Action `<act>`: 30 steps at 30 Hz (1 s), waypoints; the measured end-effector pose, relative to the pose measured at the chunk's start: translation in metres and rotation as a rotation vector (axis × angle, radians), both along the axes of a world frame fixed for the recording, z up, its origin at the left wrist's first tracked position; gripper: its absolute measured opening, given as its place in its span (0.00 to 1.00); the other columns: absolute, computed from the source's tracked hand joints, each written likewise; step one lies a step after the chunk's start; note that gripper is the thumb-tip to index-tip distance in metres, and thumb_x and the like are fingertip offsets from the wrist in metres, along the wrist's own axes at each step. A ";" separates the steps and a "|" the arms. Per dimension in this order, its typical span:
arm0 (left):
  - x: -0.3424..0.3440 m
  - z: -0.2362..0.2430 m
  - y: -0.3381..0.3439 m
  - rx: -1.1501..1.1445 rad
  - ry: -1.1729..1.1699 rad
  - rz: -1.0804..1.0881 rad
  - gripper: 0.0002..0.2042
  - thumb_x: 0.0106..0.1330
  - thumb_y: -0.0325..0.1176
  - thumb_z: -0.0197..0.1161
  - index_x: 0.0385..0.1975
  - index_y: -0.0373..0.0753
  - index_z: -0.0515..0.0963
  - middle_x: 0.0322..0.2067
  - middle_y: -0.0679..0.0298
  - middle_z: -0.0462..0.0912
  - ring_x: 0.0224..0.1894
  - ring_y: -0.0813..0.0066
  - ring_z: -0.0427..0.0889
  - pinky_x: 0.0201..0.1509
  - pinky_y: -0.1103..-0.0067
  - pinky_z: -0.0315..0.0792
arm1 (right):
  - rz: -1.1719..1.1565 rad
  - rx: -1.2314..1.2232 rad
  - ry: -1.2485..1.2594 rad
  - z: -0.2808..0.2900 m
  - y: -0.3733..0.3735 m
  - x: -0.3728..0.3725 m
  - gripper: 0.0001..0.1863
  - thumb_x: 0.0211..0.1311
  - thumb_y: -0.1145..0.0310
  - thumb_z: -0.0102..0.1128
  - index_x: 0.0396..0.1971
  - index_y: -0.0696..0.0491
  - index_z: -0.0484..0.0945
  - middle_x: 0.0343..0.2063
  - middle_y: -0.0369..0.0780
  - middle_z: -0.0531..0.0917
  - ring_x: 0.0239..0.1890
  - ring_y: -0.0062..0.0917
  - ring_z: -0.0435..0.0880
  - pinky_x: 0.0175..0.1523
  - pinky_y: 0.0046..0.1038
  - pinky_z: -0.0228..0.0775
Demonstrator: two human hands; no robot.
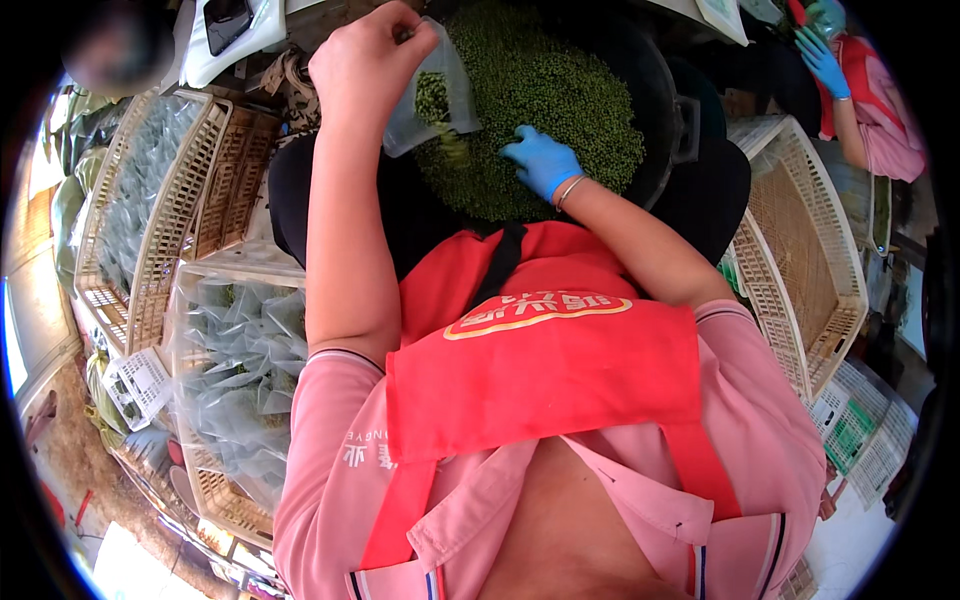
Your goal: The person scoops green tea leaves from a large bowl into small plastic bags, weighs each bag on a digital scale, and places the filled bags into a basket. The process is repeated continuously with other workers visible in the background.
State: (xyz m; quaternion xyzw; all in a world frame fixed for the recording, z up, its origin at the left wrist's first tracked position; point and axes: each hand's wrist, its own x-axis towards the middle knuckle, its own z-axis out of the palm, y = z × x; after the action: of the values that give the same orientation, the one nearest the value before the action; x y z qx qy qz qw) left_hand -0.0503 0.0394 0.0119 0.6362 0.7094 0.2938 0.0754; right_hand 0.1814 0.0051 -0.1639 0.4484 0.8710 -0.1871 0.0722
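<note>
My bare left hand (372, 58) is closed on the upper edge of a clear plastic bag (402, 125), raised over the left side of a dark round tub (655, 95). Some small green berries, like green peppercorns, lie inside the bag. The tub holds a large heap of the same green berries (560, 75). Just right of the bag, my right hand (545, 165) in a blue glove rests at the heap's near side, its visible fingers apart and some fingertips hidden. A blurred green streak shows below the bag.
Cream plastic crates (165, 240) of filled clear bags (240, 370) stand at my left. Another crate (800, 250) stands at the right. A phone (226, 22) lies at the upper left. A co-worker's blue-gloved hand (822, 62) shows at the upper right.
</note>
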 end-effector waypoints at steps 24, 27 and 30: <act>-0.015 -0.040 0.026 -0.166 -0.601 0.147 0.09 0.51 0.39 0.59 0.27 0.42 0.76 0.17 0.72 0.76 0.19 0.81 0.74 0.32 0.82 0.67 | -0.301 -0.123 -0.143 -0.035 0.206 0.040 0.30 0.47 0.54 0.62 0.55 0.36 0.69 0.57 0.50 0.66 0.57 0.42 0.69 0.58 0.38 0.65; -0.014 -0.033 0.026 -0.204 -0.628 0.132 0.09 0.52 0.39 0.59 0.29 0.43 0.78 0.17 0.72 0.76 0.19 0.82 0.74 0.31 0.83 0.67 | -0.235 -0.272 -0.057 -0.030 0.194 0.028 0.23 0.46 0.55 0.64 0.47 0.38 0.75 0.55 0.47 0.68 0.52 0.41 0.72 0.57 0.40 0.65; -0.015 -0.043 0.028 -0.131 -0.674 0.110 0.08 0.54 0.39 0.59 0.29 0.43 0.79 0.18 0.72 0.77 0.20 0.84 0.75 0.30 0.83 0.67 | -0.300 -0.503 0.268 0.016 0.183 0.034 0.15 0.50 0.64 0.62 0.40 0.44 0.78 0.38 0.38 0.78 0.36 0.25 0.79 0.37 0.27 0.72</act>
State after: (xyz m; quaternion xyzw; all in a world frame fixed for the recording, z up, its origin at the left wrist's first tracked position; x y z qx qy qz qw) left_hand -0.0656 0.0674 -0.0308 0.4582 0.6951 0.4449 0.3302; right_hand 0.2150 0.1878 -0.1477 0.5113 0.7233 -0.4625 0.0373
